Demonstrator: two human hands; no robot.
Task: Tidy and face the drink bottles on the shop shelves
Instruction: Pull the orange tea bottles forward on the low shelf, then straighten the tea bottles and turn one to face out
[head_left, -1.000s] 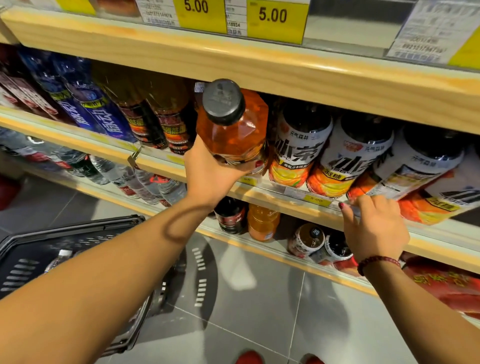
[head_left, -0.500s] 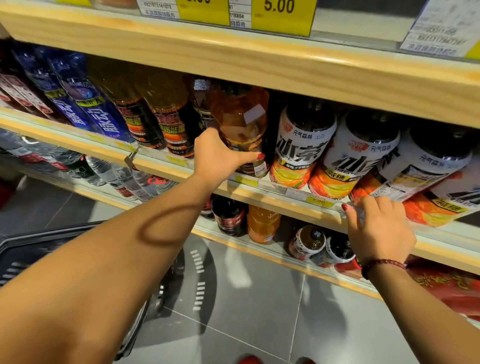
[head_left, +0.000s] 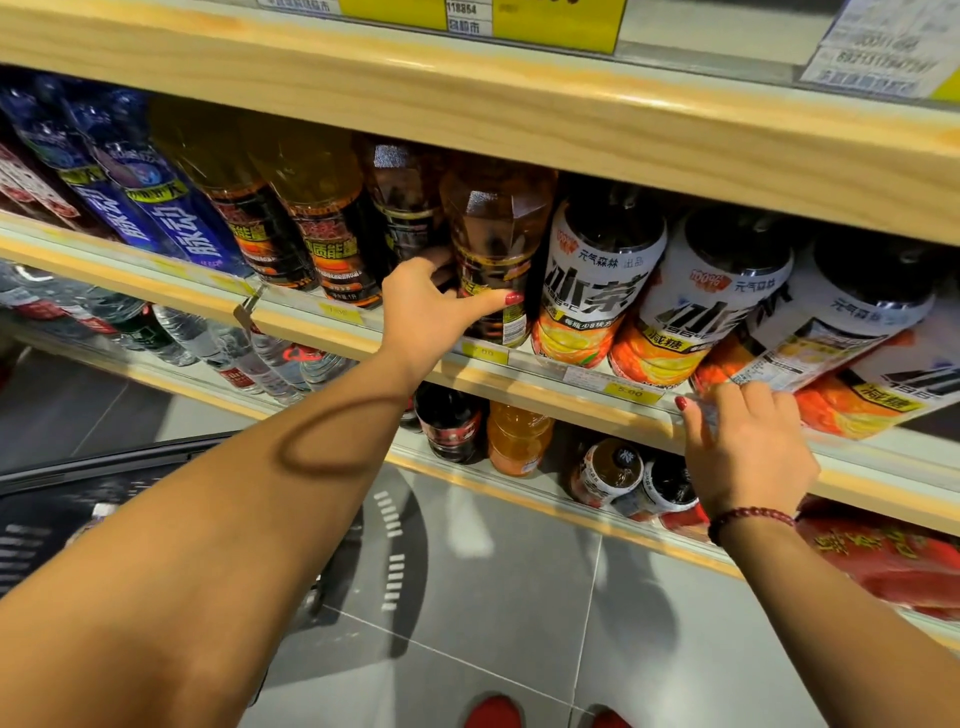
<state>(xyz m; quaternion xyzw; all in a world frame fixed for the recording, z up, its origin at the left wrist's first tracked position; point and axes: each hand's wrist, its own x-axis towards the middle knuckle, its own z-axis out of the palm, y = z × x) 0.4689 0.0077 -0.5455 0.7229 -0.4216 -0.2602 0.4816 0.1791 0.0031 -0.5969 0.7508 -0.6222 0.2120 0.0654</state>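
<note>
L hand (head_left: 431, 312) grips amber bottle (head_left: 493, 228), stood upright on shelf (head_left: 306, 328).

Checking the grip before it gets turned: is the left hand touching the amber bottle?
Touching. The head view shows the left hand curled round the amber bottle, thumb across its label.

Two hands (head_left: 431, 317), two blue bottles (head_left: 156, 208)
</note>
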